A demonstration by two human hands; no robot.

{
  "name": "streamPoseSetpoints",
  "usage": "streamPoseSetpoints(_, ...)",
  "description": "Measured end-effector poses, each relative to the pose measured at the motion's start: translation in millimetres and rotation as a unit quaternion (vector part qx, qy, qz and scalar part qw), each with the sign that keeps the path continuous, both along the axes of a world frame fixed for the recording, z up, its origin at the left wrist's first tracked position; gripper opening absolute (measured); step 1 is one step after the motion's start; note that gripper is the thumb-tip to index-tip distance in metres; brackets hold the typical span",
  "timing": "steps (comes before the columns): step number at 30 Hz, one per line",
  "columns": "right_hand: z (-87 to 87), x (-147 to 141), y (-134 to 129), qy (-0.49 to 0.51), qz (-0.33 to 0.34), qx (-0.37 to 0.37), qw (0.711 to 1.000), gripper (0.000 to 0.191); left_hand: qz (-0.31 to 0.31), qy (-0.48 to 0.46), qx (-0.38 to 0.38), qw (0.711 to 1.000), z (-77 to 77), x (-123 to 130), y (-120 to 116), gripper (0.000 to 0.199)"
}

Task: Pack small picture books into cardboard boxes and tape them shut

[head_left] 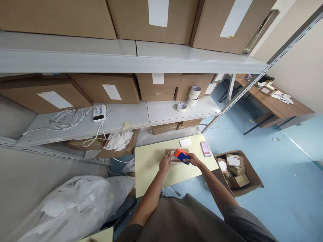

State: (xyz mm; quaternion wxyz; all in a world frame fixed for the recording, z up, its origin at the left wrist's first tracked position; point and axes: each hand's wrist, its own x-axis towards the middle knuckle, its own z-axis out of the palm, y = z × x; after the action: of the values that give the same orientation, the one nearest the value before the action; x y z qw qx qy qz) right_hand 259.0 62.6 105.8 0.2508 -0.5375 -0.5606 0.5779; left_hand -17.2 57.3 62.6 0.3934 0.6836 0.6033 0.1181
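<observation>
On the pale yellow table (148,164) lies a small cardboard box (168,152) with a white label on its top. My left hand (165,162) grips the box's left side, thumb and fingers against it. In my right hand (192,159) is a chunky orange-and-blue handheld device (182,156), tilted over the right part of the box and hiding some of the label. Its exact kind is not clear, nor whether it touches the box. A white paper (185,142) lies behind the box, and a pinkish-purple stack (205,149) lies to the right.
A shelf (161,114) ahead bears large cartons, tape rolls (181,107) and a white device (99,113) with cables. An open carton (252,168) of small boxes stands on the floor at right. A large white plastic bag (83,201) bulges at left.
</observation>
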Motion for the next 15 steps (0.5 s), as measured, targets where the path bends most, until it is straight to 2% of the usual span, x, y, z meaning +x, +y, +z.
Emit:
streamPoseSetpoints(3, 4.1, 6, -1, 0.018, -0.023, -0.026, 0.999, 0.055, 0.002, -0.003, 0.013, 1.000, 6.0, -4, 5, 0.072)
streamPoseSetpoints(5, 7.6, 11, -2, 0.030, -0.027, -0.044, 0.998, 0.056, 0.030, -0.028, 0.043, 0.998, 13.7, -3, 12, 0.058)
streamPoseSetpoints(8, 12.0, 19, -2, 0.047, -0.017, -0.069, 0.996, 0.057, 0.076, -0.143, 0.064, 0.985, 29.7, 9, 27, 0.037)
streamPoseSetpoints(12, 15.3, 28, 1, 0.056, -0.007, -0.075, 0.996, 0.057, 0.073, -0.333, -0.021, 0.940, 50.0, 37, 44, 0.039)
streamPoseSetpoints(15, 17.0, 35, 2, 0.068, 0.009, -0.083, 0.994, 0.057, 0.070, -0.388, -0.084, 0.915, 58.1, 54, 50, 0.045)
